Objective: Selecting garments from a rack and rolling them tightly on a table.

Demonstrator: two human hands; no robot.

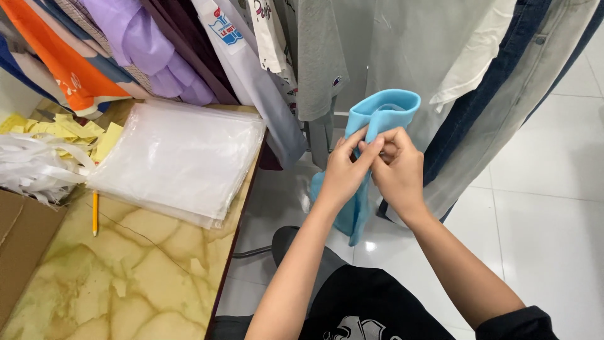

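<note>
While both hands meet in front of the person's chest, the left hand (345, 171) pinches a light blue garment (385, 113) between thumb and fingers, and the right hand (397, 171) is clenched on the same cloth just beside it, knuckles touching the left fingertips. What the fingers grip exactly is hidden inside the 2 fists. The garment folds over above the hands in a rounded loop and hangs down behind the left wrist; its lower end is partly covered by the forearm, so its kind is hard to tell.

Behind it hang clothes (352, 56) on a rail, grey and white tops and denim, all cut off by the upper edge. To the left stands a marble-patterned table (126, 271) with a stack of clear bags (176, 157), a yellow pencil (95, 213), yellow paper slips (75, 131) and white strips (31, 165) tangled at the edge. A cardboard box (19, 245) is cut off at the left. Below lies a white tiled floor (547, 220).
</note>
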